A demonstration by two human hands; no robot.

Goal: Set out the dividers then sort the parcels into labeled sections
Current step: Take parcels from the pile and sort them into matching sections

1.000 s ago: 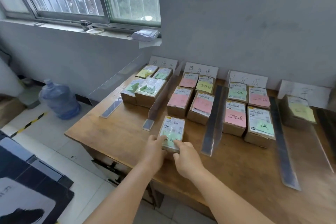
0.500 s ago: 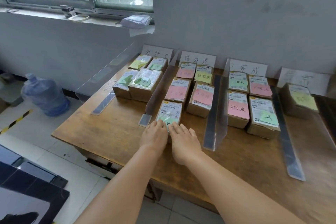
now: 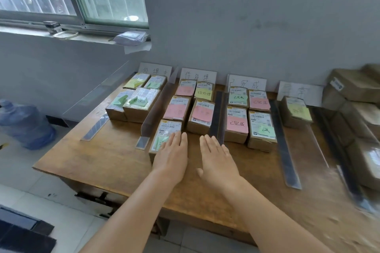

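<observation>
Left hand: the left hand (image 3: 171, 156) lies palm down, fingers straight and close together, over the near right part of the nearest parcel; whether it presses on it or only covers it, I cannot tell.
Right hand: the right hand (image 3: 216, 159) is flat and palm down above the bare wood of the table (image 3: 98, 162), fingers straight and only a little apart, holding nothing; its fingertips reach near the front end of a divider.
Nearest parcel: the nearest parcel (image 3: 164, 135) is a brown box with a white label and a green note, at the front of the second section, just right of the clear divider (image 3: 156, 108).
Second section: behind this box stand four more parcels in two rows, three with a pink note (image 3: 200, 113) and one with a yellow note (image 3: 203, 93).
First section: left of the clear divider are four parcels with green and yellow notes (image 3: 133, 100).
Third section: between the dark divider (image 3: 217, 115) and the next dark strip (image 3: 284, 141) are four parcels; one bears a large pink note (image 3: 237, 124).
Fourth section: one parcel with a yellow note (image 3: 296, 114) stands alone.
Back wall: four white paper signs (image 3: 247, 84) with handwriting lean on the wall, one behind each section.
Far right: a blurred stack of larger cartons (image 3: 355, 96) is at the table's edge.
</observation>
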